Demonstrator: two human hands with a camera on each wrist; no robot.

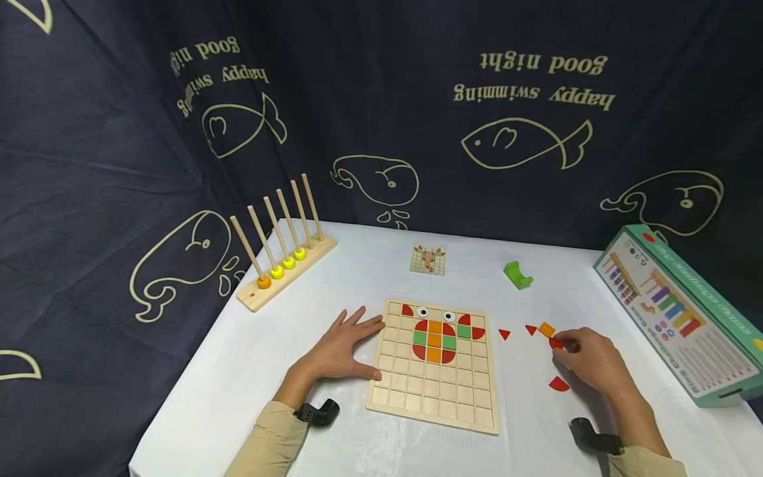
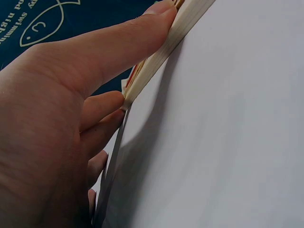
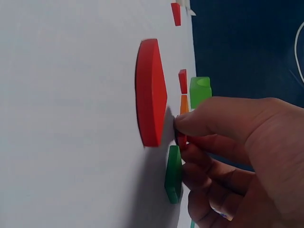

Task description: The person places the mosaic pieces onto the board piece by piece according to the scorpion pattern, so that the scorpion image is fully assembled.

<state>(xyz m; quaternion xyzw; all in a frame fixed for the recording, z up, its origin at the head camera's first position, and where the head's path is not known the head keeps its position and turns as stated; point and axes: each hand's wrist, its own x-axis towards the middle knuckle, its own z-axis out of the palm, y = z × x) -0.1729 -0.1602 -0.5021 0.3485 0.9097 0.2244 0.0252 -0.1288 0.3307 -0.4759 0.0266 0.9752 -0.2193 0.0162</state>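
Note:
A wooden grid board [image 1: 414,401] lies on the table, with red, orange and green pieces and two eye pieces [image 1: 422,312] set in its upper squares. At its left edge rests my left hand [image 1: 340,348], fingers spread and thumb touching the rim; the left wrist view shows the thumb [image 2: 137,40] against the board's side. Right of the board, my right hand [image 1: 590,358] pinches a small red piece [image 3: 181,138] between thumb and fingers. Close by lie an orange square [image 1: 546,329], a red quarter-round piece [image 1: 558,384] and a green piece [image 3: 173,175], which the hand hides in the head view.
Two red triangles, one a red triangle [image 1: 504,334] near the board, lie on the table. Behind are a small pattern card [image 1: 428,260] and a green curved block [image 1: 517,275]. A peg rack [image 1: 286,278] with beads stands left; a game box [image 1: 679,318] lies right.

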